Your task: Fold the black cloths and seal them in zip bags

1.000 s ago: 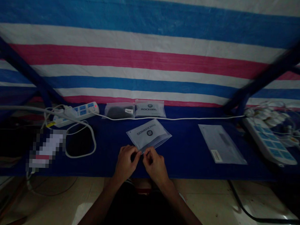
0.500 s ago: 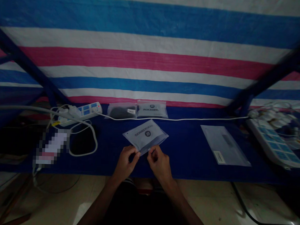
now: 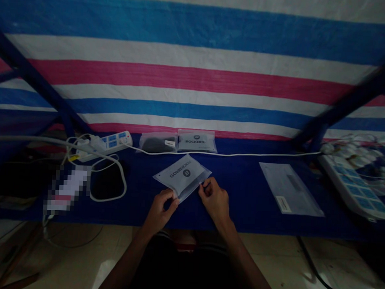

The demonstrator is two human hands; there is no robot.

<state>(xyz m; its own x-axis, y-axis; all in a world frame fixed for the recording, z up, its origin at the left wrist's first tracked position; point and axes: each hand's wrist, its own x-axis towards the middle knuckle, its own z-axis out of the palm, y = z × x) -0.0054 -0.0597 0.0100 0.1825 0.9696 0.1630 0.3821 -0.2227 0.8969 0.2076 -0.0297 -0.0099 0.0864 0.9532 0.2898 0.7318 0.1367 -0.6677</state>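
Note:
Both my hands are on a frosted zip bag point(image 3: 183, 174) printed ROCKBROS, which lies tilted over the blue surface with its lettering upside down to me. My left hand point(image 3: 161, 206) pinches the bag's near corner between thumb and finger. Further along the same near edge, my right hand point(image 3: 214, 198) has thumb and forefinger pinched on the rim, close to the right corner. A second frosted bag point(image 3: 292, 186) with a small white label lies flat to the right. Behind, against the striped sheet, are a bag with something dark inside point(image 3: 156, 143) and another ROCKBROS bag point(image 3: 197, 142).
A white power strip point(image 3: 113, 142) with plugs and looped cables sits at the left, near a blurred pale item point(image 3: 66, 188). A larger power strip point(image 3: 355, 184) with tangled plugs is at the right. A white cable point(image 3: 242, 154) crosses the blue surface point(image 3: 234, 217).
My right hand has slid right and away from me along the bag's near edge, widening the gap between my hands. The left hand keeps its pinch at the corner.

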